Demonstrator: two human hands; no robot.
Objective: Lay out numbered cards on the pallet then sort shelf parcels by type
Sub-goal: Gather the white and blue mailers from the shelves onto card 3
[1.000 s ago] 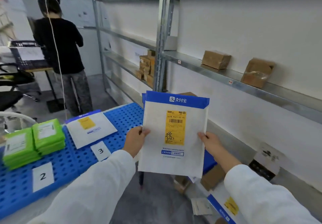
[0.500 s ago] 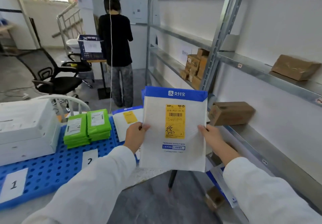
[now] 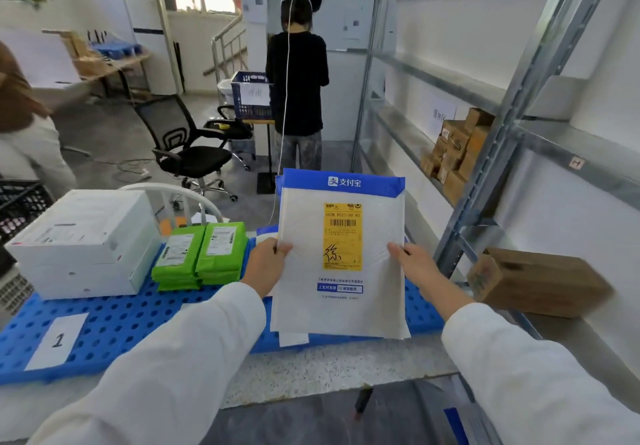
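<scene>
Table: a speckled grey top [image 3: 311, 372], with the blue pallet [image 3: 138, 316] lying on it.
Pallet, left: the card marked 1 [image 3: 57, 340] lies flat near the front edge, and two white boxes [image 3: 83, 243] are stacked behind it.
Pallet, middle: two piles of green parcels [image 3: 201, 254] sit side by side, just beside the boxes.
Pallet, right: a blue-edged envelope [image 3: 264, 235] lies flat (mostly hidden by the mailer [image 3: 341, 254] held up in front).
Rack: on the metal shelves [image 3: 509, 125], one brown carton [image 3: 540, 281] sits on the near low shelf and small brown cartons [image 3: 457, 146] are stacked farther along.

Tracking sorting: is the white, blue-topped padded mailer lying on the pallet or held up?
Held upright: left hand and right hand grip the white padded mailer by its edges above the blue pallet.
</scene>
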